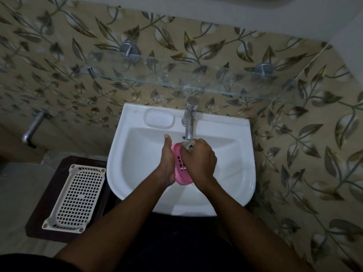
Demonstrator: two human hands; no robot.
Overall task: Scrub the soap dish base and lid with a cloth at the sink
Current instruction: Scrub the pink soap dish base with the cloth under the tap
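Note:
Over the white sink (137, 154) I hold a pink soap dish piece (181, 167) with slotted holes, tilted on edge. My left hand (168, 161) grips it from the left side, thumb pointing up. My right hand (198, 161) covers its right side and clutches a grey cloth (187, 145) whose end sticks out just under the tap spout. Whether the pink piece is the base or the lid cannot be told, and no second piece shows.
A chrome tap (189, 118) stands at the sink's back, with a moulded soap recess (159, 118) to its left. A glass shelf (176, 83) juts from the leaf-patterned wall above. A cream perforated tray (76, 197) lies on a dark stool left of the sink.

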